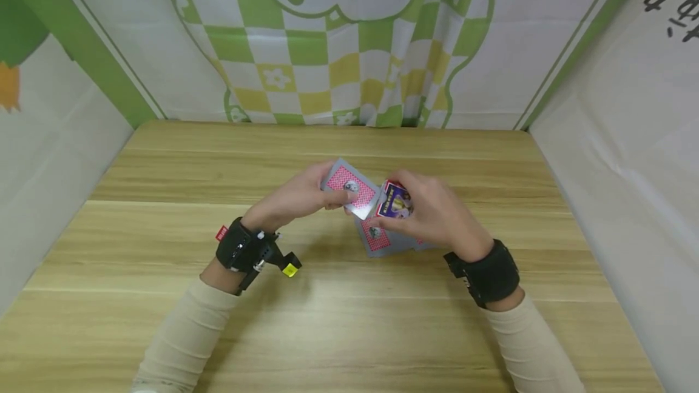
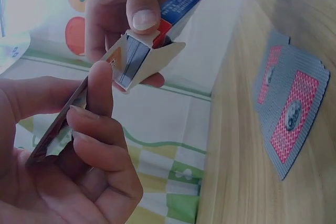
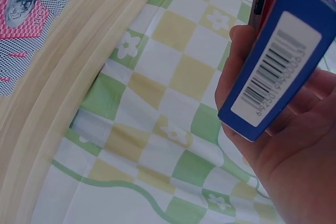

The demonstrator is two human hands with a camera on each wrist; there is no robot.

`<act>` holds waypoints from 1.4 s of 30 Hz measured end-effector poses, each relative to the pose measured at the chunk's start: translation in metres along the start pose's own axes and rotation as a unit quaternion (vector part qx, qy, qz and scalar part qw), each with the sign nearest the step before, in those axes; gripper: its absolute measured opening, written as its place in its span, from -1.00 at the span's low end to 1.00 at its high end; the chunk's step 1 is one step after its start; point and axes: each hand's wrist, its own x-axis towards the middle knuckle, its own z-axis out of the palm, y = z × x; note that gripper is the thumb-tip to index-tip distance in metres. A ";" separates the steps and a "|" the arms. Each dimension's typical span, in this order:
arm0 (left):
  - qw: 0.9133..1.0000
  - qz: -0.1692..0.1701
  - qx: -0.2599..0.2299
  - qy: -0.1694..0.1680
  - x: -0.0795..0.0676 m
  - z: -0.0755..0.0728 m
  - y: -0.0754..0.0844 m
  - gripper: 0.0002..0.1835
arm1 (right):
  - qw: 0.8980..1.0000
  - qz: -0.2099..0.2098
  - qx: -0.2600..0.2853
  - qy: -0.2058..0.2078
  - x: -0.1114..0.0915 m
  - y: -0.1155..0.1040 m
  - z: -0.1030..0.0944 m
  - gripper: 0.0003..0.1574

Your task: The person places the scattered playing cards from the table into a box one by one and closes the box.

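My left hand [image 1: 303, 196] pinches a thin packet of playing cards [image 1: 340, 179] between thumb and fingers, its red-patterned back facing up in the head view. Beside it, my right hand [image 1: 442, 211] grips a blue and red card box [image 1: 397, 204]. The left wrist view shows the box's end with its flaps [image 2: 167, 56] open toward the left hand and a stack of card edges [image 2: 131, 62] inside. A barcode label [image 3: 275, 72] marks the box's other end. Below the hands, more playing cards [image 2: 302, 109] lie face down, overlapping, on the table.
The wooden table [image 1: 306, 332] stretches out around the hands. A checked green and yellow curtain [image 1: 306, 71] hangs behind its far edge, with white cloth walls [image 1: 617, 138] at the sides. Each wrist wears a black strap [image 1: 494, 275].
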 end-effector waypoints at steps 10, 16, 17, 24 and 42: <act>1.000 0.007 -0.001 -0.007 0.005 0.005 -0.007 -0.77 | 0.999 -0.040 0.021 0.007 0.002 -0.003 0.003 -0.18; 0.999 0.015 -0.005 0.041 0.008 0.014 -0.010 -0.81 | 0.999 -0.029 0.012 0.023 0.001 -0.004 0.004 -0.15; 0.999 0.016 -0.010 0.049 0.009 0.017 -0.011 -0.81 | 0.999 -0.025 0.009 0.027 0.001 -0.004 0.004 -0.14; 0.999 -0.003 0.024 0.021 0.016 0.040 -0.011 -0.69 | 0.999 -0.022 0.004 0.037 0.001 -0.001 0.004 -0.16; 0.994 -0.004 -0.109 0.013 0.020 0.049 -0.021 -0.57 | 0.997 -0.036 0.006 0.062 0.001 -0.005 -0.001 -0.15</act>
